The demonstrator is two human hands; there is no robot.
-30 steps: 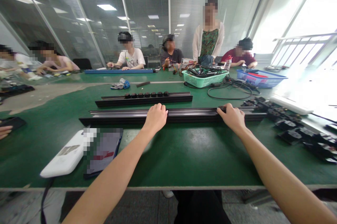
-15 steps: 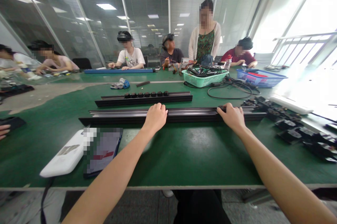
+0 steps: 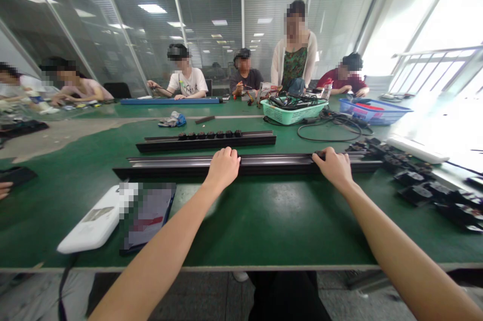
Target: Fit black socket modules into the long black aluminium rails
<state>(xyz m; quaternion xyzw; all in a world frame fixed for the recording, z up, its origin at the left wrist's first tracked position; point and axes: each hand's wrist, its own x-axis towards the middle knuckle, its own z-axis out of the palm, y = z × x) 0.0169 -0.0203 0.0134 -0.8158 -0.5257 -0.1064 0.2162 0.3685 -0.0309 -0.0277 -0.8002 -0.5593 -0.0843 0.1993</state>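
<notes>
A long black rail [image 3: 277, 166] with a shiny metal channel lies crosswise on the table in front of me. My left hand [image 3: 224, 164] is closed over its middle, fingers wrapped round the far edge. Toward the rail's right end, my right hand [image 3: 335, 164] is closed on a small black part [image 3: 320, 155] at the channel; my fingers hide most of that part. Behind lies a shorter black rail [image 3: 211, 143], with several small black round parts [image 3: 210, 135] sitting in a row along its top.
A white power bank [image 3: 92, 223] and a phone [image 3: 149, 220] lie front left on the green table [image 3: 287, 230]. Black parts [image 3: 426, 185] are heaped at right. Behind stand a green basket [image 3: 294, 115], cables [image 3: 335, 127] and a blue basket [image 3: 377, 115]. Several people sit or stand around the table.
My right hand has shifted very slightly right along the rail with the small black part. My left hand stays put. A person across the table has raised one hand.
</notes>
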